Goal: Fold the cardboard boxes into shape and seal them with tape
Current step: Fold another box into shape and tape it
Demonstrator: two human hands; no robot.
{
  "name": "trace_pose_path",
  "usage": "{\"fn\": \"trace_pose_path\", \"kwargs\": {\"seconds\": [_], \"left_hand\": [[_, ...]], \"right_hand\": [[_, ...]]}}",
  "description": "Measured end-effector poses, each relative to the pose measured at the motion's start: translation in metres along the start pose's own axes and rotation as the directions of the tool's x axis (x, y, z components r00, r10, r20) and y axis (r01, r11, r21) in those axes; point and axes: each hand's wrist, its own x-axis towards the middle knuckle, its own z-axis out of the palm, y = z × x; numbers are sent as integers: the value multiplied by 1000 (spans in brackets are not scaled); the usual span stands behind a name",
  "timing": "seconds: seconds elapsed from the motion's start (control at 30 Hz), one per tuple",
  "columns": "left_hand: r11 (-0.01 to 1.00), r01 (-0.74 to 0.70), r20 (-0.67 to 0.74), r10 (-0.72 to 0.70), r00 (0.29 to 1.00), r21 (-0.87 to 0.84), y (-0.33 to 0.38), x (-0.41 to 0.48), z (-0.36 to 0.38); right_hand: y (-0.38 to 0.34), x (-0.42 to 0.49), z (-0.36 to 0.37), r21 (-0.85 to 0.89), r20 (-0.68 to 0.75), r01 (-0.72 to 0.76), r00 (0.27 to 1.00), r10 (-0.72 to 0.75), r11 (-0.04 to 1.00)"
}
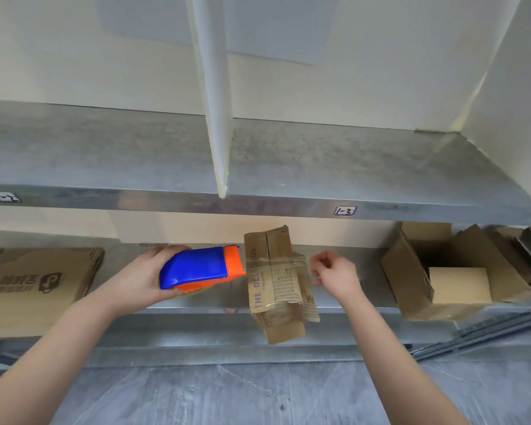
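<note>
A small brown cardboard box (275,283) printed with "THE DEL..." lies on the lower metal shelf, sticking out past its front edge. My left hand (141,279) grips a blue and orange tape dispenser (201,266) just left of the box. A strip of clear tape (276,265) runs from the dispenser's orange mouth across the box top. My right hand (334,274) pinches the tape's free end at the box's right side.
A flattened printed carton (37,286) lies at the left of the lower shelf (196,309). Open cardboard boxes (442,271) crowd its right end. The upper shelf (258,207), labelled 1-2 and 1-3, has a white divider (216,118). Grey floor lies below.
</note>
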Motion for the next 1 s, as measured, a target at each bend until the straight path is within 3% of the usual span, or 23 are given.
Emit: {"fn": "trace_pose_path", "kwargs": {"seconds": [0.3,0.57,0.73,0.83,0.9,1.0], "left_hand": [[998,51,45,-49,998,-38,-12,17,22],[996,81,34,-80,996,-32,-5,22,40],[996,88,25,-88,996,-6,-2,22,38],[996,84,22,-84,996,12,-3,22,37],[996,82,19,-82,996,24,-2,24,35],[997,63,21,-64,998,35,4,27,32]], "right_hand": [[14,16,17,-148,45,-28,998,35,989],[32,1,42,11,-26,-36,999,36,999],[37,2,39,-17,-34,56,998,-57,998],[44,-5,22,-29,136,166,978,-161,986],[41,-11,13,-106,313,305,914,-259,946],[34,-12,14,-272,430,458,845,-319,846]]}}
